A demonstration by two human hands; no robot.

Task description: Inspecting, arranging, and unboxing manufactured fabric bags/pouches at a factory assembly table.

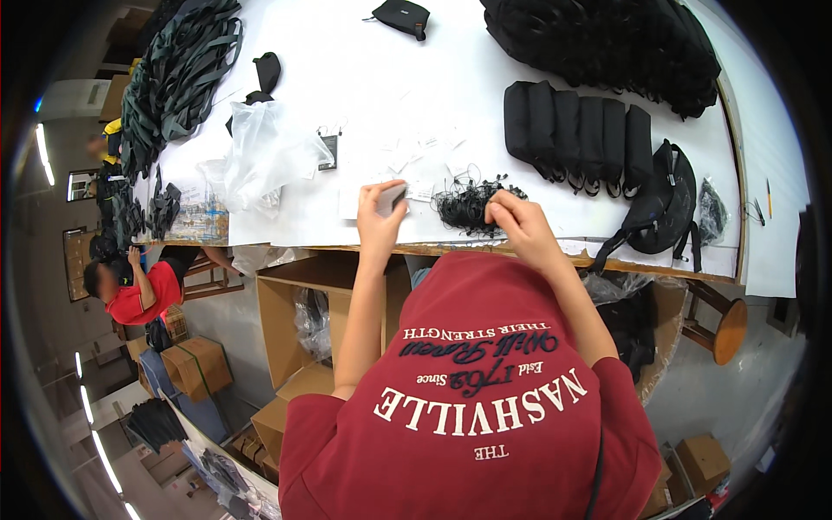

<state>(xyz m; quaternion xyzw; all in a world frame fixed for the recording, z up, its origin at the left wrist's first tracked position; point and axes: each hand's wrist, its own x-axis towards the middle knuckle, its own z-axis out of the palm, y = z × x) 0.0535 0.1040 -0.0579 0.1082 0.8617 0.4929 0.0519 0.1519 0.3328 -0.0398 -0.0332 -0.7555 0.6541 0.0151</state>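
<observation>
My left hand [380, 217] is raised at the near edge of the white table [364, 78] and holds a small pale tag [392, 198] between its fingers. My right hand [517, 221] pinches into a tangle of thin black cords [466, 208] lying just left of it on the table. Loose white paper tags [416, 160] are scattered behind the cords. Both forearms come up from my red shirt [485, 407].
A row of folded black pouches [576, 130] and a black waist bag [663, 204] lie to the right, with a heap of black bags [607, 43] behind. Clear plastic bags [264, 152] and grey straps [173, 78] lie left. Open cardboard boxes [299, 321] stand under the table. A person in red [134, 295] sits far left.
</observation>
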